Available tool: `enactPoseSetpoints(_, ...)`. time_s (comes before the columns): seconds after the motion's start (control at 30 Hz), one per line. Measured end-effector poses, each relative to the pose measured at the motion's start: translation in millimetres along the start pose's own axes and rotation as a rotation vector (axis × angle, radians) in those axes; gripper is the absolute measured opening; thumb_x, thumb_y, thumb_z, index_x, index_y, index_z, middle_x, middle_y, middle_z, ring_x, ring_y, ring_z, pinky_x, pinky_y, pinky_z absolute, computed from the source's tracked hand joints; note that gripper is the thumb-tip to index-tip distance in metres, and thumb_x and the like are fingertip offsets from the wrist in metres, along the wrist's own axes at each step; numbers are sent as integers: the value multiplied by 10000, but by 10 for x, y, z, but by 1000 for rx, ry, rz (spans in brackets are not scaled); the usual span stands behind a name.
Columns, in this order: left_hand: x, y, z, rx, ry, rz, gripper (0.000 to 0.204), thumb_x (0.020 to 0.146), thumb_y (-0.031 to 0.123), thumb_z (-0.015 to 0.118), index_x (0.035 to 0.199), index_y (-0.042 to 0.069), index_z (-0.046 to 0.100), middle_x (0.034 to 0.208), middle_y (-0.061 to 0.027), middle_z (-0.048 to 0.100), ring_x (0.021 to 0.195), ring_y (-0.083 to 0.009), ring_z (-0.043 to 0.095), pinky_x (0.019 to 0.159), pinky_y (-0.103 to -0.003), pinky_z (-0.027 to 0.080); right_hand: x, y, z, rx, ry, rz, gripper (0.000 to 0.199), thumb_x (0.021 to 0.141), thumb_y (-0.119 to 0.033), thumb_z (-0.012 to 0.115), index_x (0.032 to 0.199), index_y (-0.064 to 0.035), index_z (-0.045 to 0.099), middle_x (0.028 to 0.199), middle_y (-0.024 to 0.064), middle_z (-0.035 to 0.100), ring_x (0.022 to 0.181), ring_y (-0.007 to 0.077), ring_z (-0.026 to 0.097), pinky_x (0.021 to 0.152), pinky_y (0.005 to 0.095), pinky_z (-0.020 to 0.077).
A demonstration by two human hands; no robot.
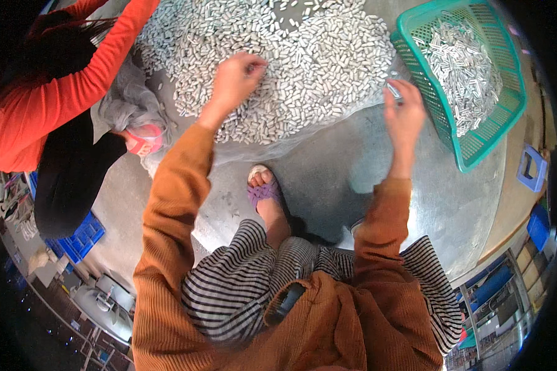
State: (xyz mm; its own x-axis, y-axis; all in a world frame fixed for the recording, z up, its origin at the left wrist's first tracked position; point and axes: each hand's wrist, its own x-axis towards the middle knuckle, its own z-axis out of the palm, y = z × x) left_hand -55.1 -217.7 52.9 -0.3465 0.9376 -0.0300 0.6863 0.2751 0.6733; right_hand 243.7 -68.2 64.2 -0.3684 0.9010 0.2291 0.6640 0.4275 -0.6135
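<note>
Grey floor point(312, 154), silvery pieces point(394, 92) in right hand point(407, 114), left hand point(234, 80) unclear

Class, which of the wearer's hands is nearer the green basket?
The right hand, beside the green basket and pinching a silvery piece; the left hand is over the pile of pieces.

It seems I'm in a workshop: small silvery pieces point(315, 80) heaped over a grey floor point(439, 229), others in a green basket point(483, 145), a co-worker point(74, 93) alongside.
</note>
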Motion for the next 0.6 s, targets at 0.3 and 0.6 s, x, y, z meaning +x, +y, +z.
enactPoseSetpoints(0.3,619,153,726,108,-327,-13,269,691,266,722,833,51,647,790,-126,664,753,-286,640,697,-378,504,-18,504,352,-372,-136,83,190,737,-162,693,915,-126,639,971,78,628,932,277,587,782,405,474)
enactPoseSetpoints(0.6,-827,-429,-359,-855,91,-622,338,852,82,527,1187,44,555,861,-50,630,757,-147,604,714,-289,522,-242,662,353,-184,-149,137,138,757,-111,683,857,-79,593,1007,94,605,978,268,561,828,382,438)
